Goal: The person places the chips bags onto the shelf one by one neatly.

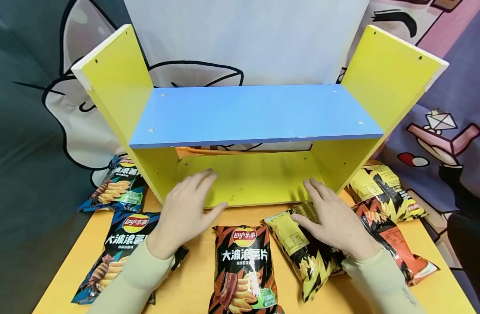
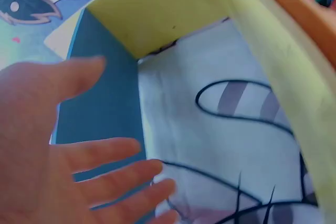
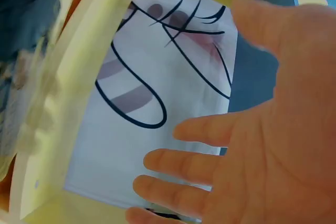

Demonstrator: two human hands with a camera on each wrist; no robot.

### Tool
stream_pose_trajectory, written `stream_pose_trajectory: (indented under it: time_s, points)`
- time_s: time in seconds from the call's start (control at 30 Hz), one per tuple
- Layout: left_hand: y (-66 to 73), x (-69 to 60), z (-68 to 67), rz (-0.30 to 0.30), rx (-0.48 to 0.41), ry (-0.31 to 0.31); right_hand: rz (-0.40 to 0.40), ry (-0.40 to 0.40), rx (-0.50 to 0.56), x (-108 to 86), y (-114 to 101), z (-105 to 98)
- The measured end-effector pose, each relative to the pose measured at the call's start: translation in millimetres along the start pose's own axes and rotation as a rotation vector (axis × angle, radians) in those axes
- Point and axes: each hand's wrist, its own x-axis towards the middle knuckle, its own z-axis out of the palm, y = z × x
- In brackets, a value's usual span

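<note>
A yellow shelf unit with a blue middle board [image 1: 255,113] stands upright on the orange table. My left hand [image 1: 186,209] is spread at the left front of its yellow bottom board [image 1: 255,174], holding nothing. On the right, my right hand [image 1: 334,216] is spread the same way, above a yellow-and-black chip bag [image 1: 299,244]. The left wrist view has the left palm [image 2: 79,145] and the blue board [image 2: 100,103] behind it. In the right wrist view the right hand [image 3: 252,140] shows straight, separated fingers. Whether either hand touches the shelf, I cannot tell.
A red-brown chip bag [image 1: 244,266] lies at the front middle. Blue chip bags [image 1: 120,183] lie on the left, one partly under my left arm. On the right are another yellow bag [image 1: 385,187] and a red bag [image 1: 393,240]. Printed cloth [image 1: 248,39] hangs behind.
</note>
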Motion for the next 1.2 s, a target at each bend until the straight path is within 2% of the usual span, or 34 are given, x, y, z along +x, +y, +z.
stream_pose_trajectory:
  time_s: [0.17,0.3,0.4,0.5,0.6,0.7,0.77,0.8,0.87,0.97,1.1,1.2]
  points:
    - [-14.8,4.7,-20.1,0.037,-0.098,0.312,0.016,-0.004,0.026,-10.0,6.9,1.6]
    - [-24.3,8.7,-33.4,0.009,-0.213,0.567,0.027,-0.004,0.035,-18.7,14.1,8.2]
    - [-29.3,9.6,-41.9,-0.059,-0.309,0.786,0.020,-0.014,0.045,-23.7,19.2,14.6]
    - [-33.7,10.4,-49.1,-0.160,-0.371,0.981,0.030,-0.037,0.058,-28.7,22.9,20.7]
    - [-39.8,12.6,-56.6,-0.262,-0.407,1.115,0.042,-0.050,0.078,-32.9,24.1,26.8]
    - [-47.7,14.2,-65.0,-0.332,-0.456,1.198,0.042,-0.043,0.094,-37.4,22.4,33.6]
    - [-53.1,13.8,-70.5,-0.355,-0.504,1.202,0.036,-0.032,0.097,-41.4,19.9,37.4]
    - [-55.6,12.5,-72.8,-0.368,-0.534,1.176,0.037,-0.026,0.092,-43.9,18.7,39.1]
    - [-61.1,8.9,-75.8,-0.381,-0.610,1.096,0.044,-0.014,0.089,-49.4,16.6,41.7]
    - [-72.9,3.1,-75.7,-0.378,-0.721,0.926,0.050,0.025,0.089,-58.5,13.5,45.3]
    - [-91.2,-1.2,-66.5,-0.352,-0.806,0.723,0.018,0.082,0.073,-73.4,9.9,50.2]
    - [-100.0,-1.0,-57.1,-0.335,-0.819,0.646,-0.020,0.066,0.054,-86.2,9.2,53.6]
